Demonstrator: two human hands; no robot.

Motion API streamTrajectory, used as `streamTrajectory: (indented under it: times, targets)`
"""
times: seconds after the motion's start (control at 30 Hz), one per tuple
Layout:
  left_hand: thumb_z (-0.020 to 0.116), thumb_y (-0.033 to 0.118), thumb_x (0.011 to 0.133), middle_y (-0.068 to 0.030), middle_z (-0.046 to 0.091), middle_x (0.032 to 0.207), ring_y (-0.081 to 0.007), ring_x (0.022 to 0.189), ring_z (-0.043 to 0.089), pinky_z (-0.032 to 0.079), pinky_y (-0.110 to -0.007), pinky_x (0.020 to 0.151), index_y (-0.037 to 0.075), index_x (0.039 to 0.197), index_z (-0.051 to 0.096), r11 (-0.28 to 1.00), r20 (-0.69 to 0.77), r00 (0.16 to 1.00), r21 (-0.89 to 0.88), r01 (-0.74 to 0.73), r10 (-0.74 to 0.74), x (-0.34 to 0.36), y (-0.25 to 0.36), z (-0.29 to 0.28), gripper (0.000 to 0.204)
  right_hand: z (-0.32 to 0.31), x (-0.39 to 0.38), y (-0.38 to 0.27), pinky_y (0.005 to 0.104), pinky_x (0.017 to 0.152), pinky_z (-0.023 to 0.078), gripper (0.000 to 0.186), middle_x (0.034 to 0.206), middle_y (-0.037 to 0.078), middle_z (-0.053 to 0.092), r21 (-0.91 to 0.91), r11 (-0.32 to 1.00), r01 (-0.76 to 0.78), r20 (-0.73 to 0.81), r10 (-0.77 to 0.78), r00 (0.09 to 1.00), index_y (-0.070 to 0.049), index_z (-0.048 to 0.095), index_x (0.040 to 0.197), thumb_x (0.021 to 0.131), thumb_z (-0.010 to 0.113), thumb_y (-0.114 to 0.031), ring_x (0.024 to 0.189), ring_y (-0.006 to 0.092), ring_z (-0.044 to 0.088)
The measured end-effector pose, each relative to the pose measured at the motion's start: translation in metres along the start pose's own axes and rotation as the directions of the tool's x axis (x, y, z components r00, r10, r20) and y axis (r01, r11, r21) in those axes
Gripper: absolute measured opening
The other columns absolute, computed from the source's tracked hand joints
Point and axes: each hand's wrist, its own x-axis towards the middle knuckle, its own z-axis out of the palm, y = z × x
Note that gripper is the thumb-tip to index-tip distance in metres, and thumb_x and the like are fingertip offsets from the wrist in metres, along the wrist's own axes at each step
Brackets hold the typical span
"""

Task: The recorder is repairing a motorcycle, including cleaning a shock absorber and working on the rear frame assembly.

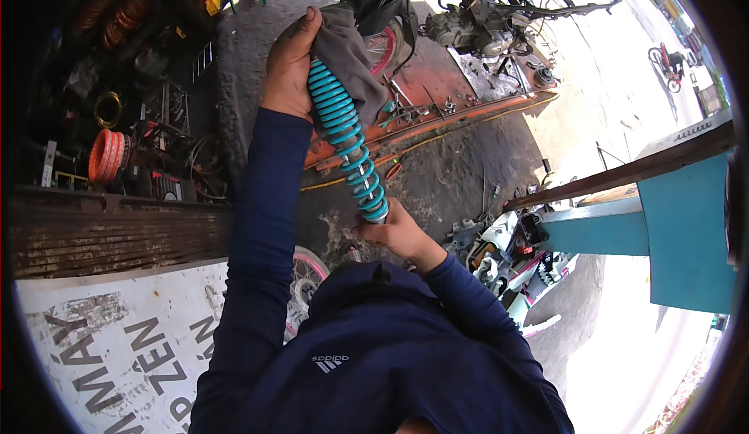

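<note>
Rough floor [452, 157]; left grip [290, 67], right grip [404, 234] hold helical teal spring [337, 113].

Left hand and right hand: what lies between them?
The head view shows the teal coil spring between the left hand and right hand, with a gray cloth at its upper end.

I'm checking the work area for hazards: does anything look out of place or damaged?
The parts pile on the ground at right looks untidy, its pieces jumbled together. Tools also lie scattered on the orange platform. The teal spring between the left hand and right hand shows no obvious damage.
</note>
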Motion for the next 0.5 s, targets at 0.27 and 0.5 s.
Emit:
streamTrajectory:
  times: [0.27, 0.5]
  targets:
    - [0.074, 0.038, 0.084, -0.0026, 0.066, 0.09, -0.0125, 0.083, 0.062, 0.049, -0.028, 0.076, 0.006, 0.1, 0.067, 0.999, -0.224, 0.974, 0.013, 0.043, -0.039, -0.023, -0.061, -0.021, 0.037, -0.024, 0.008, 0.036, 0.0264, 0.048, 0.036, 0.022, 0.062, -0.001, 0.054, 0.113, 0.994, 0.003, -0.227, 0.023, 0.974, -0.006, 0.054, 0.071, 0.078, 0.075, -0.01, 0.051, 0.0081, 0.049]
    - [0.057, 0.045, 0.095, -0.005, 0.064, 0.1, -0.0131, 0.094, 0.056, 0.043, -0.028, 0.084, -0.003, 0.107, 0.065, 0.833, -0.55, 0.834, 0.481, 0.273, 0.044, -0.078, -0.152, -0.144, 0.05, -0.042, 0.017, 0.119, 0.0301, 0.054, 0.043, 0.018, 0.063, 0.002, 0.058, -0.199, 0.934, -0.296, -0.228, 0.25, 0.941, 0.001, 0.06, 0.079, 0.074, 0.067, -0.014, 0.058, 0.009, 0.053]
